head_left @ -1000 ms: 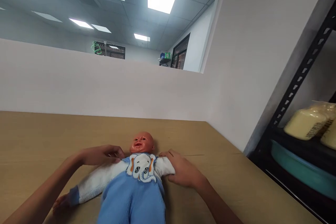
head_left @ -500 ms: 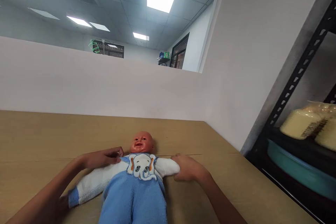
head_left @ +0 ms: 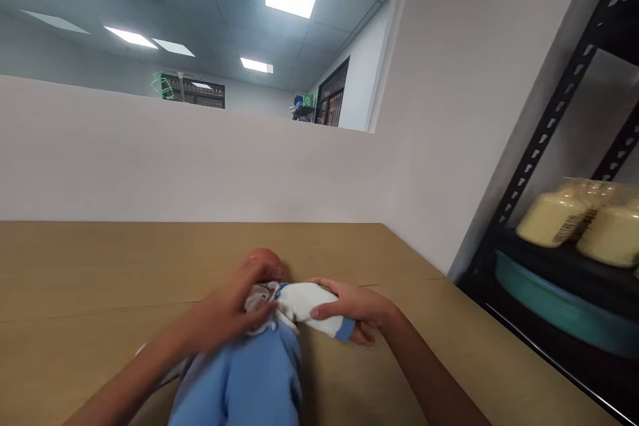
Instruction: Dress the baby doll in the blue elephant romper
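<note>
Lying face-up on the wooden table (head_left: 74,266), toward its near edge: baby doll (head_left: 259,353) in blue overalls. Left hand (head_left: 234,309) pressed flat over its chest, right hand (head_left: 357,311) wrapped around the white sleeve (head_left: 307,306). Jars (head_left: 549,219) on the black shelf (head_left: 559,120) past the right edge.

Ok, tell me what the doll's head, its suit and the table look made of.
Head: smooth, slightly glossy, likely vinyl or plastic. Suit: soft, fuzzy blue and white fleece or terry. Table: matte tan, probably wood-look laminate, with a thin seam.
</note>
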Available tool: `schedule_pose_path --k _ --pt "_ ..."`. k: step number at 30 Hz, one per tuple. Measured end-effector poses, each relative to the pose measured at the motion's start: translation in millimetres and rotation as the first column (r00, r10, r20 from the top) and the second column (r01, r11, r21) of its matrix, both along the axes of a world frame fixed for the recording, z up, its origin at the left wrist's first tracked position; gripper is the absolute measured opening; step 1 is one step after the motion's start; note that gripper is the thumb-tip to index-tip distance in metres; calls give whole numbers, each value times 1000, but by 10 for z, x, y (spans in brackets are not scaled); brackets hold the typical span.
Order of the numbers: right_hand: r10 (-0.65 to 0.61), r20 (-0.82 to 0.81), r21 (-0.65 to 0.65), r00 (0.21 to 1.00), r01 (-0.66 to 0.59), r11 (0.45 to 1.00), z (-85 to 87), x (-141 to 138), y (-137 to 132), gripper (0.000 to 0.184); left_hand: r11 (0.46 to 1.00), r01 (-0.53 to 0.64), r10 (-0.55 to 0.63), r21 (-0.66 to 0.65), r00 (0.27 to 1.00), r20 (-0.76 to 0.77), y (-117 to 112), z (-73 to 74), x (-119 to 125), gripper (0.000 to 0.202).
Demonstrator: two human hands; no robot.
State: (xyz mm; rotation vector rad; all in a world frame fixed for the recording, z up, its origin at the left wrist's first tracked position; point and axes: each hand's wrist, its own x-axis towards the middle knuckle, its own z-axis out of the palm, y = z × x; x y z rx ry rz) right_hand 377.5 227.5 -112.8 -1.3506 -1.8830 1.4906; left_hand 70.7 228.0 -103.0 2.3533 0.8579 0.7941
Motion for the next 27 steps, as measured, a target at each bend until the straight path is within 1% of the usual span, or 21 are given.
schedule_pose_path --k 1,2,3,4,5,6,8,9,10,12,13,14,15,16,18,19,21,23,24,25,27 --pt "41 -85 -136 996 -53 989 27 -3 -12 74 998 1 1 59 1000 -30 -114 25 137 38" --pt "71 -173 -215 982 -108 971 55 -12 -29 76 997 16 -12 80 998 -54 -201 35 245 52" --pt "72 -276 -237 958 -140 961 86 -26 -50 75 995 28 -21 94 997 -73 -256 34 321 64" --pt "55 -388 -222 920 -151 963 122 -47 -76 71 994 30 -23 102 998 -63 -276 26 362 71" --pt "45 -487 -203 872 -163 965 160 -74 -105 66 995 26 -23 99 999 -29 -264 13 370 69" --pt "44 -566 -184 823 -178 967 199 -107 -134 62 996 7 -10 86 1000 24 -226 -2 351 62" --pt "51 -660 -147 749 -195 970 252 -196 -181 60 998 -66 62 21 987 150 -102 -34 256 48" --pt "41 -682 -127 730 -174 977 254 -253 -195 60 994 -109 112 -26 974 196 -31 -49 194 46" --pt "10 -695 -94 719 -105 990 234 -319 -204 57 986 -154 166 -70 959 230 36 -61 131 48" --pt "-64 -678 25 732 109 994 125 -476 -222 46 964 -229 259 -137 927 272 141 -74 19 51" --pt "-81 -631 101 771 186 977 44 -564 -241 41 951 -263 302 -165 907 293 174 -69 -25 51" --pt "-68 -549 189 833 203 961 -45 -655 -271 39 937 -293 341 -191 886 314 195 -56 -62 51" --pt "-33 -444 261 895 165 951 -135 -746 -315 36 922 -318 378 -219 862 338 204 -34 -91 51" --pt "-14 -367 308 930 136 942 -219 -834 -371 34 908 -338 410 -245 836 364 203 -3 -113 53" --pt "4 -243 386 970 93 918 -355 -995 -503 39 880 -377 472 -290 762 443 186 76 -139 54" --pt "4 -210 416 978 86 905 -401 -1064 -566 44 862 -391 507 -323 705 496 175 119 -143 55" --pt "14 -193 461 981 78 884 -456 -1175 -660 53 804 -406 594 -434 542 594 159 194 -138 59" --pt "38 -262 481 964 96 871 -473 -1248 -695 47 746 -389 665 -540 398 632 159 241 -119 65" --pt "38 -317 487 948 128 864 -474 -1271 -693 40 727 -377 685 -573 353 637 164 249 -106 67" --pt "25 -372 489 928 173 855 -474 -1287 -682 34 721 -368 692 -588 328 643 173 247 -92 68" --pt "-28 -465 463 885 270 844 -476 -1303 -649 30 728 -339 685 -596 317 656 196 212 -58 67"
